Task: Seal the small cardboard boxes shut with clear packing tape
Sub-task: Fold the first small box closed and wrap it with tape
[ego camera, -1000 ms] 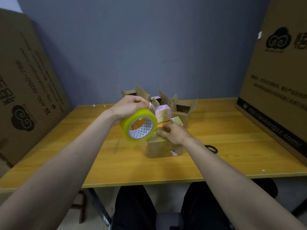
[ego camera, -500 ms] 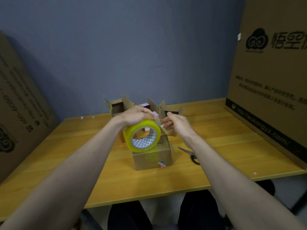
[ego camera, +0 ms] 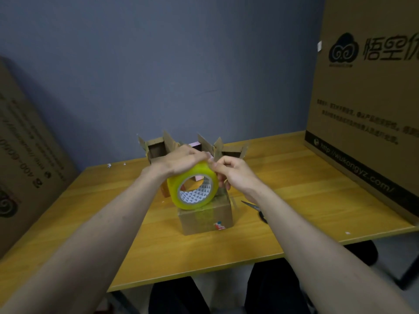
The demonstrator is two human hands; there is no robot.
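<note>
Two hands meet above the middle of the wooden surface. The left hand grips a roll of clear packing tape, yellowish on the roll, from above, fingers curled over its top edge. The right hand pinches at the roll's right edge with curled fingers; whether it has the loose tape end is too small to tell. Directly below the roll sits a closed small cardboard box, with a glossy strip of tape running over its top and near face and a small red sticker low on that face. Behind the hands, on the far side, stand open small boxes with flaps up, partly hidden by the hands and roll, with something pink among them. Scissors lie just right of the closed box, mostly covered by the right forearm. Large printed cartons stand at the left edge and at the right. White scraps dot the far left of the surface.
</note>
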